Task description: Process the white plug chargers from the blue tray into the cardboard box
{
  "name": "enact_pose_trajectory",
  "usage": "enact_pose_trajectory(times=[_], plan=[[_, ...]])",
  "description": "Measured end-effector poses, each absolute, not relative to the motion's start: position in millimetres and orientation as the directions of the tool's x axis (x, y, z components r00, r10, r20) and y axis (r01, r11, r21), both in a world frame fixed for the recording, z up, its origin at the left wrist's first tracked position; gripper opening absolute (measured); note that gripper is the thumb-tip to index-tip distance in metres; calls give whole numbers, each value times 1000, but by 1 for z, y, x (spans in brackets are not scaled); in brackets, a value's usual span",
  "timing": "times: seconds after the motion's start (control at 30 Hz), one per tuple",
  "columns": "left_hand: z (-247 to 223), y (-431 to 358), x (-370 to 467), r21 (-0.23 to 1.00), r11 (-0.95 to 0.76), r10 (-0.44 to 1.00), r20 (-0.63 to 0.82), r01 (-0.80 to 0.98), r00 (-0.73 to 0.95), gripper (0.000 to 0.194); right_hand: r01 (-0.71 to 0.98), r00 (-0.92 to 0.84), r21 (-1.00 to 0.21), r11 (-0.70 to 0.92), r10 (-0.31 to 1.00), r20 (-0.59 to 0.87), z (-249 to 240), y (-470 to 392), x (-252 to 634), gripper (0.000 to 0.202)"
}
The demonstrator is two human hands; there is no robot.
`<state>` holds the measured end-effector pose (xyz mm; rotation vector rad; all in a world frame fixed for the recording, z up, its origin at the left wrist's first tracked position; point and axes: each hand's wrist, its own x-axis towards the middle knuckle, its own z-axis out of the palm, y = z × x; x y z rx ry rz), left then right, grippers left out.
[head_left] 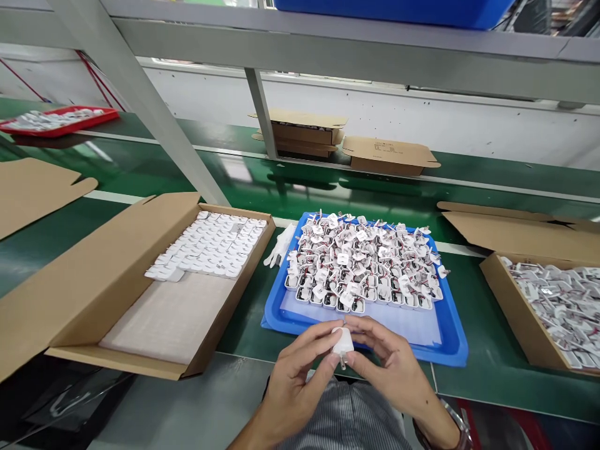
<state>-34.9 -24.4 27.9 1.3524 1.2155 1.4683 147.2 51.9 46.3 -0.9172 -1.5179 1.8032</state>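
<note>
Factory workshop, small-electronics assembly. Lower right: green work surface (473, 325). Centre: blue tray (458, 347), massed with identical white casings (342, 259) trailing wires. Left of centre: open carton (234, 307), white parts (213, 244) in rows. Upper left: loaded red tray (111, 115). Across top: grey metal frame (328, 53) carrying blue bin (394, 11).

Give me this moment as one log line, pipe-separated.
left hand: holds white plug | right hand: same plug | ahead: blue tray of white parts | sides: left carton, right carton, both open
</note>
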Motion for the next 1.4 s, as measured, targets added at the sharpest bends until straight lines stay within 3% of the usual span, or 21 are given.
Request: enact_pose_trajectory(times=[0.33,0.53,0.73,1.1,1.3,1.4], plan=[[29,-24,-29,959,-279,937,262,-46,-232,38,-56,-568,-998,-27,823,10,47,49,145,31],[26,-20,-29,962,-200,952,147,-185,-268,25,23,-548,-993,-118,829,-112,39,47,143,44],[27,-16,-34,961,-106,964,37,-255,-262,19,98,-583,-990,-102,800,-140,40,50,143,49],[28,-22,-46,961,0,966,-71,-276,-249,24,271,-566,-926,262,822,67,42,41,153,45],[33,-23,-44,949,-2,982,-59,-316,-182,39,252,-539,-911,325,830,147,43,40,150,44],[31,-23,-41,941,3,979,-73,-340,-191,36,246,-545,-913,327,826,148,45,38,147,42]])
